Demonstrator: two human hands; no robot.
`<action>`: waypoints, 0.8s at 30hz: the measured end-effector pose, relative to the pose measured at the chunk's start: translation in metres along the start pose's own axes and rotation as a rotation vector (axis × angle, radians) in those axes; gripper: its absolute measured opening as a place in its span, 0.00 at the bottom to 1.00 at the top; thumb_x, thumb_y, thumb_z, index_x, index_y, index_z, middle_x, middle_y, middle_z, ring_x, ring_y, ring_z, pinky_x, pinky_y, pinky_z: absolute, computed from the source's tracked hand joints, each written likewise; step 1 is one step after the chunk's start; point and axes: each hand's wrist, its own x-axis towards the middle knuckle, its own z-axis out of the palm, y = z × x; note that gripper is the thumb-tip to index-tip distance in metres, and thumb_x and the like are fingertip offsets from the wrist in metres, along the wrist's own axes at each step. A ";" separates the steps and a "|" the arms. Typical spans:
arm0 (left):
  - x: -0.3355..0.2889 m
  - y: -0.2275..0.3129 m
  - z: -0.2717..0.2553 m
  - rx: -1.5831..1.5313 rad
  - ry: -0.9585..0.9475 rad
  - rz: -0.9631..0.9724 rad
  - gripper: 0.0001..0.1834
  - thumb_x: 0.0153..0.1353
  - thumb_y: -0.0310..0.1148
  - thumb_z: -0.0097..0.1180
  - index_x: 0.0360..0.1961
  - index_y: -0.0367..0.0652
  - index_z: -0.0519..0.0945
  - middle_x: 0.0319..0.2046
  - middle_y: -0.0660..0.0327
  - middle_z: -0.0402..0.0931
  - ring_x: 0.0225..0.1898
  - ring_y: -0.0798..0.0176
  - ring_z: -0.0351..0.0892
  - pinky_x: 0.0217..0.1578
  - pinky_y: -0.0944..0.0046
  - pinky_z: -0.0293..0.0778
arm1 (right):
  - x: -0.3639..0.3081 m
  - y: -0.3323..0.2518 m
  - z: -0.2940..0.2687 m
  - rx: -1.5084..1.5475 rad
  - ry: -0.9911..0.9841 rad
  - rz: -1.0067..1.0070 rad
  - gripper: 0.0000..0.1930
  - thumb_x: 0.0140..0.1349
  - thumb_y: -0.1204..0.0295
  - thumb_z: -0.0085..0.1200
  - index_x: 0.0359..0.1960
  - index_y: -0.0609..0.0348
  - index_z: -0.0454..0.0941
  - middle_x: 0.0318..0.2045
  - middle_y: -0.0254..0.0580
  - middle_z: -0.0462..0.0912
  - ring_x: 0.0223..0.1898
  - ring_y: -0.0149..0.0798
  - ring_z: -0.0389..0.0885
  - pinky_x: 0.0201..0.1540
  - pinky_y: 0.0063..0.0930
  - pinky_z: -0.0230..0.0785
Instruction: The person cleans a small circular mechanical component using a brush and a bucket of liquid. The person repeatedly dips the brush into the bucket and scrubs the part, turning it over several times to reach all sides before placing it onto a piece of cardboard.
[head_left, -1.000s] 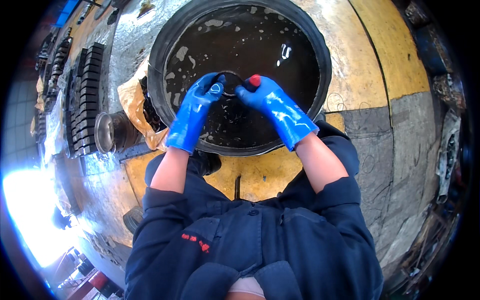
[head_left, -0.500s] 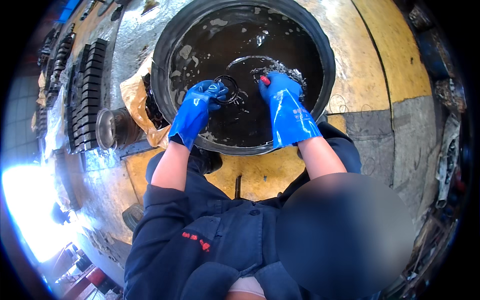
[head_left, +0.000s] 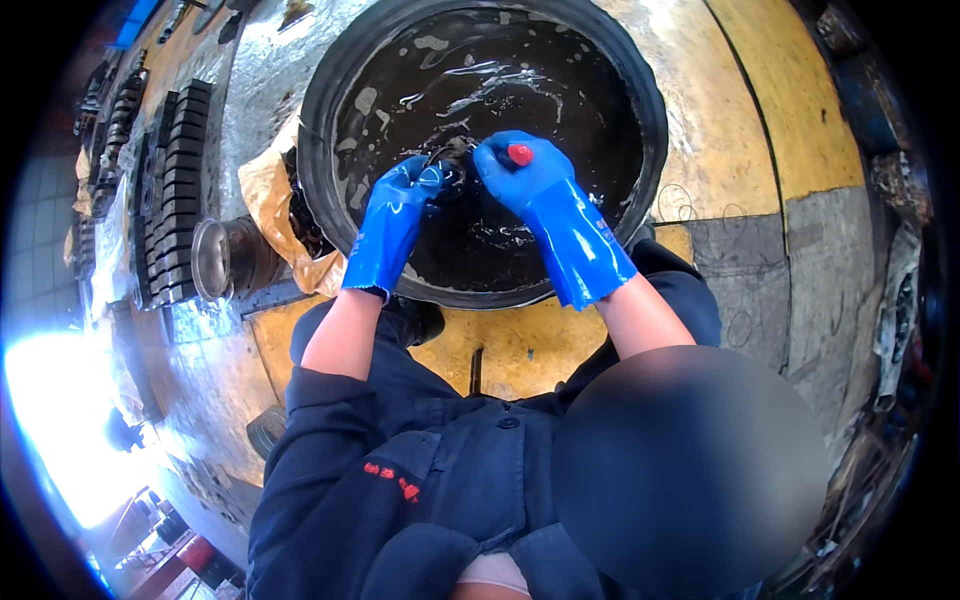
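Note:
Both my hands wear long blue rubber gloves and are over a round black tub (head_left: 652, 150) of dark liquid. My left hand (head_left: 402, 190) grips a dark ring-shaped part (head_left: 455, 172) by its left side, just above the liquid. Close on its right, my right hand (head_left: 528, 178) is closed around a tool with a red handle (head_left: 520, 154). The handle's end sticks up out of my fist; the tool's working end is hidden beneath the hand, against or next to the ring. Pale streaks and patches of foam float on the liquid.
Left of the tub lies an opened tan bag (head_left: 262, 190) with dark parts inside. Beside it rests a metal cylinder (head_left: 212, 258) on its side. Rows of dark ribbed parts (head_left: 180, 195) stand farther left. Worn yellow and grey floor sheets (head_left: 735, 280) lie on the right.
My right hand has moved left, from the tub's right side up to the ring in my left hand. Splashed ripples at the right have faded; the left hand has hardly moved.

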 end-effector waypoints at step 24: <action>0.013 -0.014 0.000 0.010 0.130 0.070 0.25 0.78 0.45 0.68 0.64 0.37 0.87 0.52 0.59 0.93 0.54 0.63 0.91 0.53 0.63 0.83 | -0.013 0.000 -0.020 0.444 -0.163 0.445 0.26 0.69 0.46 0.65 0.49 0.60 0.92 0.41 0.54 0.93 0.45 0.49 0.92 0.53 0.45 0.80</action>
